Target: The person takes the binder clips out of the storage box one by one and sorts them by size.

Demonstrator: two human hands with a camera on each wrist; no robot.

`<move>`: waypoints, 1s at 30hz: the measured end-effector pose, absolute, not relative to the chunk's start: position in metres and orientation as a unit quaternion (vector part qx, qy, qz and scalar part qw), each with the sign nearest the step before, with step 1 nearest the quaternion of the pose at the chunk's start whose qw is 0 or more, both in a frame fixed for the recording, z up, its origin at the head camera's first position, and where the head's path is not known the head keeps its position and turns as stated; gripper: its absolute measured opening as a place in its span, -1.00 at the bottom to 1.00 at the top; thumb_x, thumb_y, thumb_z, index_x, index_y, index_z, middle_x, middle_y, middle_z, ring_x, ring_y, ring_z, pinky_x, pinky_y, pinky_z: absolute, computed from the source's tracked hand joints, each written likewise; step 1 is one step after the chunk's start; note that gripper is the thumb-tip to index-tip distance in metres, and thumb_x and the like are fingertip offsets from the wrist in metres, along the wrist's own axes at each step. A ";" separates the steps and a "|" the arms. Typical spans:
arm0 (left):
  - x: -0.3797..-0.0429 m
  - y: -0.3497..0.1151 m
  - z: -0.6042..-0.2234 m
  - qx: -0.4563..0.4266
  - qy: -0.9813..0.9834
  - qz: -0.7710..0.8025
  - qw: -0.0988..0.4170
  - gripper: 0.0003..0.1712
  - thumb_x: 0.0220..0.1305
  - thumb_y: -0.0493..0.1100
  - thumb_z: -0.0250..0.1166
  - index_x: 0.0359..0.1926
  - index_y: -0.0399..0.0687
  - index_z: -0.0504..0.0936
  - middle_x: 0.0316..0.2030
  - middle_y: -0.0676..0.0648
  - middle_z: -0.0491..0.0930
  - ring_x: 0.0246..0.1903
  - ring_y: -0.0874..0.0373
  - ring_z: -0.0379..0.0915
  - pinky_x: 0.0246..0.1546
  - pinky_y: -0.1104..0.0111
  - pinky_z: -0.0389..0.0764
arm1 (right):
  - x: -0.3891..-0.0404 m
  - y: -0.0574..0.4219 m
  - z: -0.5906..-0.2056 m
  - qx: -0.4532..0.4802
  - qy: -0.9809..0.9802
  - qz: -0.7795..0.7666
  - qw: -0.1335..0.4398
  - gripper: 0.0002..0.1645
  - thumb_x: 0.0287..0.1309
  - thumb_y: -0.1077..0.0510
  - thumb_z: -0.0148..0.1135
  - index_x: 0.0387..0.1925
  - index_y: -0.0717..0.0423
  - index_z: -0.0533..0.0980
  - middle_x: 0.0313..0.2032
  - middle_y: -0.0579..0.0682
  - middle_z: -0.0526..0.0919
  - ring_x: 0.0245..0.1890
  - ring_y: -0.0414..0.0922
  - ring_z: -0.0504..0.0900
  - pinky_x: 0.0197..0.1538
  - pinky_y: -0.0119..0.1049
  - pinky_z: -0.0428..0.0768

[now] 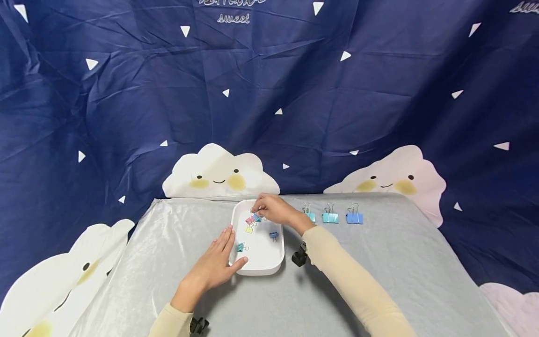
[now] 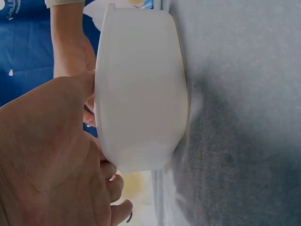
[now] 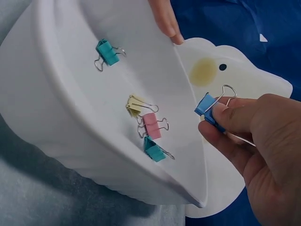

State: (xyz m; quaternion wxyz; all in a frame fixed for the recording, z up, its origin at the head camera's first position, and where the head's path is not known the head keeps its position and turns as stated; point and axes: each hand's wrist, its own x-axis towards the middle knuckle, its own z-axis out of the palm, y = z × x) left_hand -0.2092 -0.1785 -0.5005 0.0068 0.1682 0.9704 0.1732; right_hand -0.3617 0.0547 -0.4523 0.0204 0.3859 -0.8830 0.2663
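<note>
My right hand (image 1: 273,208) is over the far part of a white tray (image 1: 261,267). In the right wrist view, thumb and fingertips pinch a blue binder clip (image 3: 207,109) with its wire handles sticking out. Inside the tray lie a pink binder clip (image 3: 152,125), a yellow one beside it (image 3: 135,104), and a teal one close by (image 3: 153,149). Another teal binder clip (image 1: 240,247) and a dark blue one (image 1: 273,235) lie nearer the front. My left hand (image 1: 214,262) rests on the tray's left rim, fingers extended, thumb over the near corner.
To the right of the tray, two teal binder clips (image 1: 330,218) and a blue binder clip (image 1: 355,218) stand in a row, handles up. Grey cloth (image 1: 168,243) covers the table. A dark blue curtain (image 1: 252,112) with clouds hangs behind.
</note>
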 end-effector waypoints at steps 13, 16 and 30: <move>-0.211 -0.179 -0.503 0.165 0.971 0.174 0.014 0.12 0.54 0.43 0.07 0.68 -0.32 0.01 0.72 -0.24 -0.11 0.71 -0.19 -0.16 0.70 -0.11 0.06 | -0.348 0.076 -0.440 0.348 -0.883 0.312 0.038 -0.89 0.29 0.22 0.50 -0.16 0.05 0.81 -0.18 -0.06 0.85 -0.25 -0.23 0.72 -0.12 -0.35 0.73; -0.211 -0.179 -0.503 0.165 0.971 0.174 0.012 0.12 0.53 0.43 0.07 0.68 -0.32 0.02 0.72 -0.24 -0.10 0.71 -0.19 -0.15 0.70 -0.10 0.07 | -0.345 0.082 -0.439 0.341 -0.883 0.320 0.043 -0.89 0.29 0.21 0.50 -0.16 0.06 0.81 -0.19 -0.07 0.85 -0.25 -0.24 0.72 -0.11 -0.36 0.73; -0.210 -0.179 -0.504 0.165 0.970 0.177 0.004 0.13 0.52 0.44 0.09 0.68 -0.32 0.03 0.72 -0.24 -0.09 0.71 -0.17 -0.15 0.70 -0.10 0.07 | -0.331 0.132 -0.442 0.334 -0.871 0.348 0.091 -0.94 0.25 0.20 0.54 -0.25 0.06 0.77 -0.25 -0.08 0.81 -0.28 -0.26 0.73 -0.14 -0.37 0.75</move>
